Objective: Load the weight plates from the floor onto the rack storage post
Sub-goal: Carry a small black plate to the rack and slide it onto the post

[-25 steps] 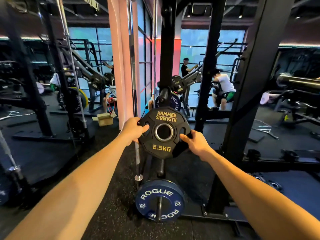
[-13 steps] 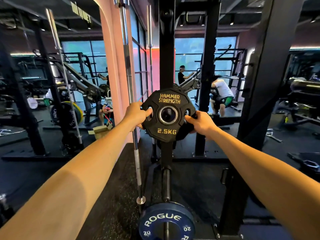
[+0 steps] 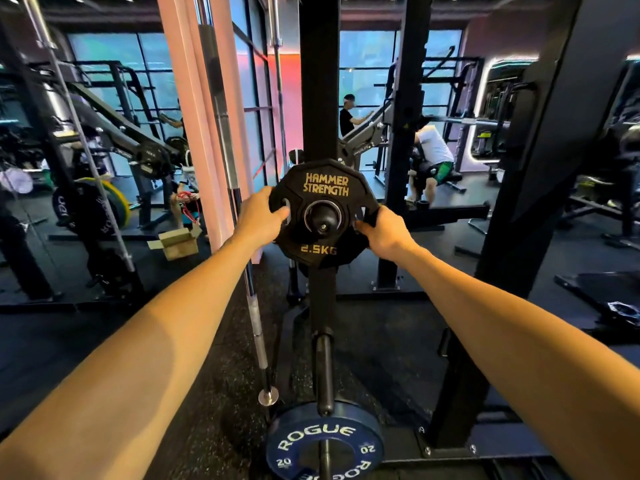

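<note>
Black 2.5 kg plate (image 3: 323, 216) gripped at both side edges: left hand (image 3: 258, 216) and right hand (image 3: 382, 232), fingers curled round rim cut-outs. Centre hole seated over upper storage post (image 3: 322, 219) on rack upright (image 3: 318, 81). Blue 20 plate (image 3: 325, 445) hung on lower post (image 3: 325, 370), directly beneath.

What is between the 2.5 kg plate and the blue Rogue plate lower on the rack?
In the head view, between the 2.5 kg plate and the Rogue plate lie the black upright and a bare lower post.

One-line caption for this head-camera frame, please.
Both hands, left hand and right hand, hold a 2.5 kg Hammer Strength plate on the rack storage post, above a blue Rogue plate.
</note>
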Tool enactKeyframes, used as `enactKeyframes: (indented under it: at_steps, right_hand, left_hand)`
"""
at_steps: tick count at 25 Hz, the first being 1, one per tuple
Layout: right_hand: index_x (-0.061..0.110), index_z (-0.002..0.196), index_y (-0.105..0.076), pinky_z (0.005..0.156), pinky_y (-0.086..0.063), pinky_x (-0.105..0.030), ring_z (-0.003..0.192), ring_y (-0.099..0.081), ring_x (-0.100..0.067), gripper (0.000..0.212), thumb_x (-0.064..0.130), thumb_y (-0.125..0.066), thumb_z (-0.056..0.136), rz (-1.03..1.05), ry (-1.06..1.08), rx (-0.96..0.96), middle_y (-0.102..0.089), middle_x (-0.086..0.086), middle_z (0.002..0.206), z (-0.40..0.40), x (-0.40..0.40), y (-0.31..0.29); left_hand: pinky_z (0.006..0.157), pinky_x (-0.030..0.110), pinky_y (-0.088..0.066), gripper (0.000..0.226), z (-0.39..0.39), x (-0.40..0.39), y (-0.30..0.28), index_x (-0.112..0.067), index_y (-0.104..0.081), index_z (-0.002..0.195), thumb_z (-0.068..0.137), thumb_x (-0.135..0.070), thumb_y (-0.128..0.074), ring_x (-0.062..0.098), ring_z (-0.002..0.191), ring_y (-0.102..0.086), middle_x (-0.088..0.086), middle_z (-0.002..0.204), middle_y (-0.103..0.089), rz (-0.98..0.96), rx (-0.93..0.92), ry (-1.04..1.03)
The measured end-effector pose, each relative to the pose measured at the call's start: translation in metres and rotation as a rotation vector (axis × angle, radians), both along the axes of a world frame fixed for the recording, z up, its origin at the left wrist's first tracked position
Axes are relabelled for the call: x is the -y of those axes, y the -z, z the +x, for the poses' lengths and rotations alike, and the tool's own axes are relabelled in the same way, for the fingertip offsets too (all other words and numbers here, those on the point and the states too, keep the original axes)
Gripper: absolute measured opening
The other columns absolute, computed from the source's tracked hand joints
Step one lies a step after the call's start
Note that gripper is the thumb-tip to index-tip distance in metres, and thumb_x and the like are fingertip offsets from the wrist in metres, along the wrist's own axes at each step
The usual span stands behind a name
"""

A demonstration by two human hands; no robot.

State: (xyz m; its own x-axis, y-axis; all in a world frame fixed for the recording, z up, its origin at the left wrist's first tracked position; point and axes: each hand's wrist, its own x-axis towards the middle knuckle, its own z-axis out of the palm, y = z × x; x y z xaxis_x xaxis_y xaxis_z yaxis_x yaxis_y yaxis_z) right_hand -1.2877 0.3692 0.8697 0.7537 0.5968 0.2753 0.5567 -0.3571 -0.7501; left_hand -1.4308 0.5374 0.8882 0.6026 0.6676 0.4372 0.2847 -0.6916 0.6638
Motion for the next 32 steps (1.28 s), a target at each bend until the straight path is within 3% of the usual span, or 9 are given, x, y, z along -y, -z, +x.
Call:
enactKeyframes:
  at_steps: [4,10,14,18,22,24,27,30,32]
  right_hand:
    - [-0.002,0.111,-0.054,0.065,-0.041,-0.032,0.086,-0.058,-0.032,0.028,0.019,-0.057,0.092,-0.168,0.053,0.005,-0.063,-0.019,0.109,0.034,-0.034,-0.009]
    - [-0.005,0.106,-0.062,0.067,-0.042,-0.029,0.082,-0.055,-0.029,0.025,0.012,-0.052,0.092,-0.300,0.104,0.070,-0.064,-0.022,0.110,0.087,-0.089,-0.021]
    - [-0.006,0.108,-0.061,0.068,-0.042,-0.028,0.091,-0.061,-0.034,0.025,0.010,-0.053,0.091,-0.300,0.146,0.089,-0.063,-0.023,0.112,0.112,-0.110,-0.020]
    - [-0.007,0.114,-0.059,0.085,-0.050,-0.038,0.107,-0.060,-0.039,0.029,0.011,-0.054,0.092,-0.291,0.162,0.091,-0.061,-0.025,0.118,0.113,-0.108,-0.025]
    - [-0.001,0.105,-0.061,0.075,-0.054,-0.037,0.085,-0.061,-0.033,0.021,0.012,-0.057,0.089,-0.312,0.157,0.003,-0.063,-0.020,0.108,0.107,-0.109,-0.023]
    - [0.001,0.112,-0.060,0.079,-0.051,-0.038,0.094,-0.061,-0.034,0.027,0.016,-0.056,0.090,-0.369,0.157,0.006,-0.062,-0.018,0.114,0.099,-0.103,-0.019]
    - [0.004,0.109,-0.061,0.075,-0.047,-0.035,0.092,-0.057,-0.030,0.026,0.023,-0.051,0.095,-0.452,0.059,-0.020,-0.060,-0.015,0.105,0.084,-0.081,0.000]
    - [0.008,0.072,-0.051,0.057,-0.037,-0.031,0.067,-0.048,-0.024,0.036,0.033,-0.047,0.098,-0.500,0.042,-0.163,-0.049,-0.008,0.070,0.065,-0.033,0.047]
    - [-0.002,0.086,-0.059,0.067,-0.043,-0.036,0.080,-0.058,-0.035,0.043,0.038,-0.047,0.097,-0.534,0.063,-0.266,-0.056,-0.019,0.079,0.054,0.007,0.090]
  left_hand:
    - [0.068,0.040,-0.041,0.053,0.041,-0.022,-0.001,0.000,-0.022,0.136,0.091,-0.003,-0.050,0.034,0.083,-0.054,0.025,0.111,-0.057,0.107,-0.309,-0.073]
    - [0.069,0.040,-0.044,0.082,0.095,-0.065,-0.002,-0.003,0.007,0.146,0.089,-0.003,-0.052,0.030,0.075,-0.055,0.016,0.092,-0.053,0.091,-0.514,-0.141]
    - [0.073,0.042,-0.053,0.082,0.121,-0.091,0.002,-0.005,0.008,0.146,0.089,-0.007,-0.051,0.029,0.075,-0.059,0.013,0.084,-0.053,0.045,-0.548,-0.125]
    - [0.069,0.041,-0.052,0.088,0.124,-0.098,0.003,-0.004,0.021,0.146,0.093,-0.012,-0.049,0.033,0.079,-0.061,0.020,0.101,-0.056,0.053,-0.525,-0.098]
    - [0.085,0.047,-0.054,0.091,0.122,-0.088,0.004,-0.011,0.018,0.147,0.088,-0.007,-0.050,0.040,0.095,-0.064,0.021,0.123,-0.056,-0.009,-0.482,-0.124]
    - [0.092,0.050,-0.050,0.083,0.116,-0.077,0.008,-0.016,0.010,0.148,0.090,-0.010,-0.049,0.041,0.100,-0.062,0.021,0.124,-0.056,-0.054,-0.428,-0.160]
    - [0.095,0.050,-0.047,0.054,0.102,-0.071,0.032,-0.010,-0.018,0.146,0.101,-0.039,-0.029,0.043,0.111,-0.057,0.024,0.128,-0.054,-0.297,-0.298,-0.161]
    - [0.068,0.042,-0.059,0.052,0.077,-0.049,0.093,-0.009,-0.030,0.141,0.100,-0.042,-0.036,0.037,0.091,-0.067,0.020,0.124,-0.054,-0.539,-0.418,0.046]
    - [0.054,0.034,-0.058,0.050,0.063,-0.019,0.135,-0.013,-0.036,0.134,0.096,-0.044,-0.044,0.029,0.072,-0.068,0.018,0.119,-0.056,-0.503,-0.562,0.181]
